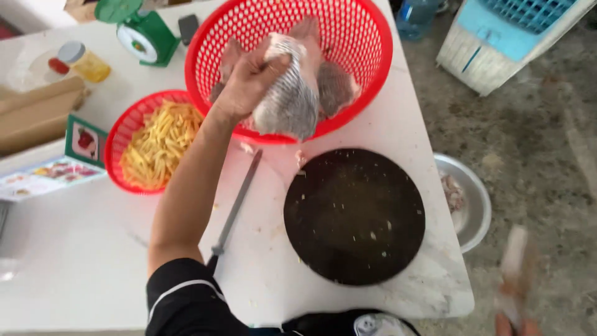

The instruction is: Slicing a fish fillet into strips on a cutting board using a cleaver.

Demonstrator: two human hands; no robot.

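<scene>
Your left hand (249, 81) is clamped on a scaly grey fish (289, 99) above the perforated red basket (367, 43) near the table's (74, 249) far edge; your blurred right hand (516, 280) hangs off its right edge, grip unclear. A round dark board (354, 214) lies nearer.

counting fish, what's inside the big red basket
The left hand holds a grey scaled fish over the big red basket; more fish lie inside, partly hidden, so no count.

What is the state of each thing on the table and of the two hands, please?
left hand: closed on the fish
fish: held over the rim of the big red basket
small red basket: full of yellow strips
round dark board: bare, with small crumbs
sharpening rod: lying flat
metal bowl: holds pale scraps
right hand: blurred, grip unclear
</scene>
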